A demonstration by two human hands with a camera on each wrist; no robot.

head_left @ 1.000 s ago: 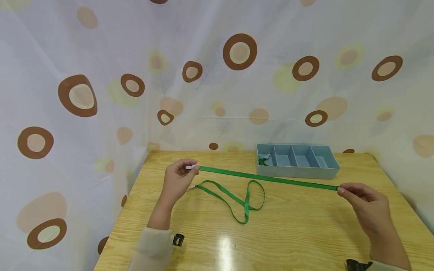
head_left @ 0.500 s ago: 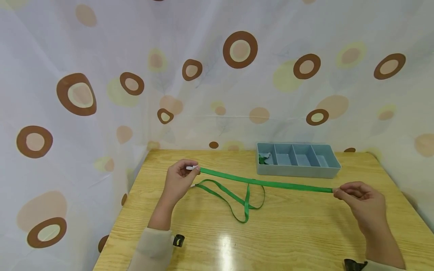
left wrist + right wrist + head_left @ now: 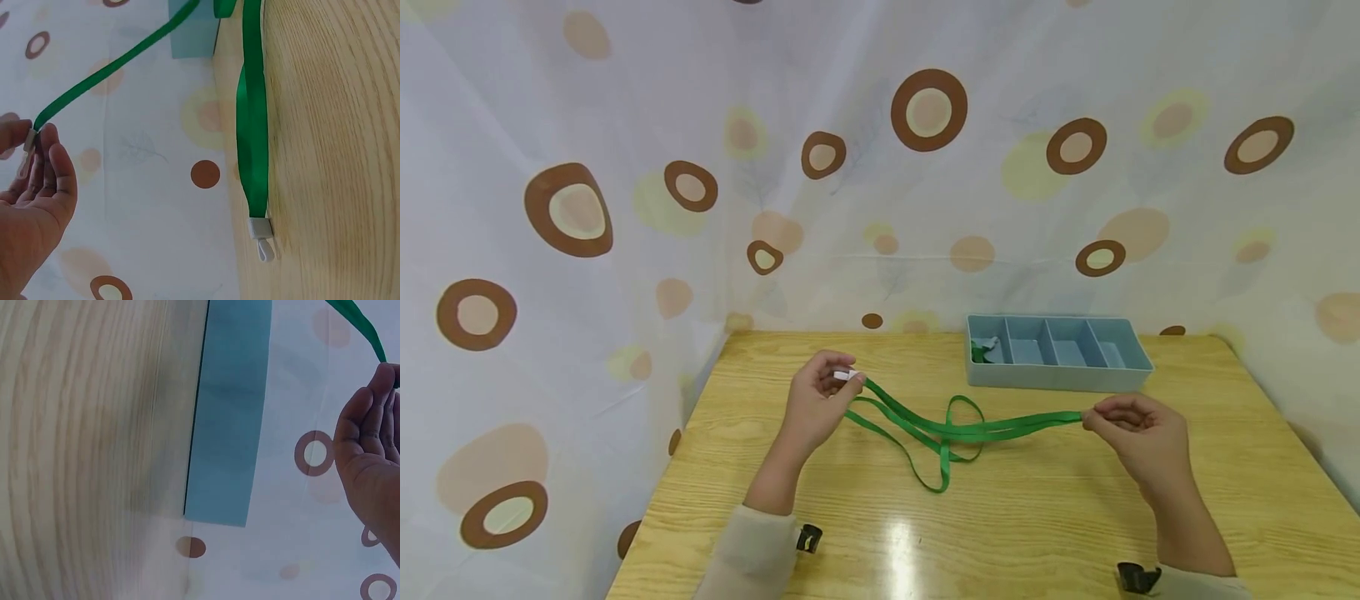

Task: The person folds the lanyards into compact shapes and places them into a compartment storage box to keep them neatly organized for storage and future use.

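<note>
A green lanyard hangs between both hands in the head view, sagging in the middle. My left hand pinches its white clip end between thumb and fingers. At the other end, my right hand pinches the folded strap with thumb and fingertips. A second green lanyard lies in loose loops on the table below the held one. Its white clip shows in the left wrist view, behind my left hand in the head view.
A blue-grey tray with several compartments stands at the back right of the wooden table. Its leftmost compartment holds a green and whitish item. A patterned curtain hangs behind and at the sides.
My right hand has moved left, towards my left hand, which has shifted slightly right. The held lanyard has gone from taut to slack, its middle sagging down over the loops of the other.
</note>
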